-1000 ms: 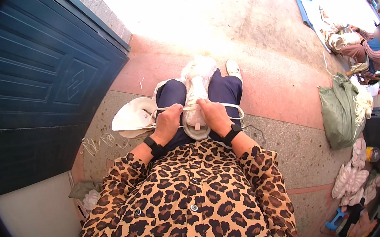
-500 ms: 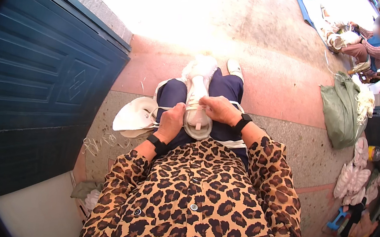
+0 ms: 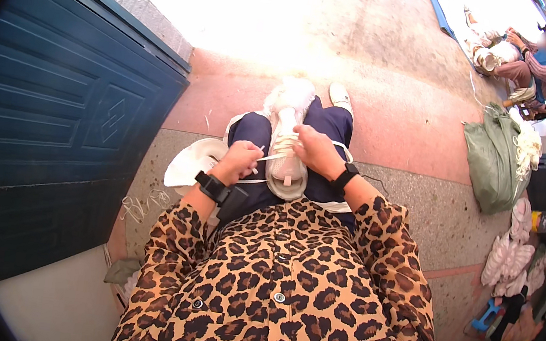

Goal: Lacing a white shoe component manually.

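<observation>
A pale sneaker (image 3: 286, 169) rests between my thighs, its heel opening toward me and a pink tab at the heel. Off-white laces cross its front. My left hand (image 3: 240, 160) is closed on a shoelace (image 3: 274, 158), which runs taut from the lacing over to the fingers. Another strand of lace passes below that hand toward the shoe. Curled at the right side of the lacing, my right hand (image 3: 317, 152) grips the shoe's edge; its fingertips are partly hidden.
A white bowl-shaped piece (image 3: 185, 162) lies left of my thigh, with loose laces (image 3: 143, 205) on the floor. A blue door (image 3: 56, 125) stands left. At right are a green sack (image 3: 494, 165), several pale shoes (image 3: 508, 261) and a seated person (image 3: 542, 70) farther off.
My left hand has moved slightly up and left from the shoe, drawing the lace out. My right hand has shifted a little up beside the lacing.
</observation>
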A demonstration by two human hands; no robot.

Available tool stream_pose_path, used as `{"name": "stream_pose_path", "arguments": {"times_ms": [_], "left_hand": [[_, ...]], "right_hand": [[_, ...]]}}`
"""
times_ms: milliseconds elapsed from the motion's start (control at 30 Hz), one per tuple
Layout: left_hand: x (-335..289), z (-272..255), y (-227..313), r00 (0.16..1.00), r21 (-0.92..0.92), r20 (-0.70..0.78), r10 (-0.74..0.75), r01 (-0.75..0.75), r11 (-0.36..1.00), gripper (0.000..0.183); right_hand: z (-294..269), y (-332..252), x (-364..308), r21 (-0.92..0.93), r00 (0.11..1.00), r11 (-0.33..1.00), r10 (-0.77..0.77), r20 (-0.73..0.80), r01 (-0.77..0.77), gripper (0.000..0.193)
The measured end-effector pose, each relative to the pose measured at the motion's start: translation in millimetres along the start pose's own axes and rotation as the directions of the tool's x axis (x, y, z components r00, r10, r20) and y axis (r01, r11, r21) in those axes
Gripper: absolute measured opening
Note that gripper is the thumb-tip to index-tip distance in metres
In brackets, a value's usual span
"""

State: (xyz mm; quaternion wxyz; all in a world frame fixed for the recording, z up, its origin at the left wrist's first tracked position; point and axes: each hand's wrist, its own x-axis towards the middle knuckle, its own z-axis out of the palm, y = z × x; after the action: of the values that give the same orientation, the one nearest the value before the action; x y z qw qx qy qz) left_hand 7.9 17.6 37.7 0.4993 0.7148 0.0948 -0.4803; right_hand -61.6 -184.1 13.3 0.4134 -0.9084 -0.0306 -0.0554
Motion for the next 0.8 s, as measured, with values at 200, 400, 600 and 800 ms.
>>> {"name": "stream_pose_path", "arguments": {"times_ms": [200, 400, 600, 800], "left_hand": [[-2.1, -101.2, 6.5, 0.975, 0.083, -0.193, 0.111, -0.097, 0.992, 0.013], [-30.9, -218.8, 50.7, 0.723, -0.238, -0.552, 0.416, -0.614, 0.753, 0.003], [-31.4, -166.6, 51.9, 0.417, 0.402, -0.600, 0.683, -0.581, 0.708, 0.020], [-28.0, -24.1, -12.5, 0.703, 0.577, -0.005, 0.712, -0.579, 0.576, 0.011]], "right_hand": [[-23.2, -0.2, -24.0, 0.116, 0.946, 0.942, 0.303, 0.117, -0.316, 0.018], [-3.1, -0.2, -48.6, -0.011, 0.989, 0.989, 0.145, 0.006, -0.145, 0.016], [1.3, 2.3, -43.5, -0.219, 0.985, 0.961, 0.173, -0.008, -0.171, 0.016], [9.4, -3.8, -39.2, -0.350, 0.987, 0.924, 0.162, -0.009, -0.155, 0.014]]}}
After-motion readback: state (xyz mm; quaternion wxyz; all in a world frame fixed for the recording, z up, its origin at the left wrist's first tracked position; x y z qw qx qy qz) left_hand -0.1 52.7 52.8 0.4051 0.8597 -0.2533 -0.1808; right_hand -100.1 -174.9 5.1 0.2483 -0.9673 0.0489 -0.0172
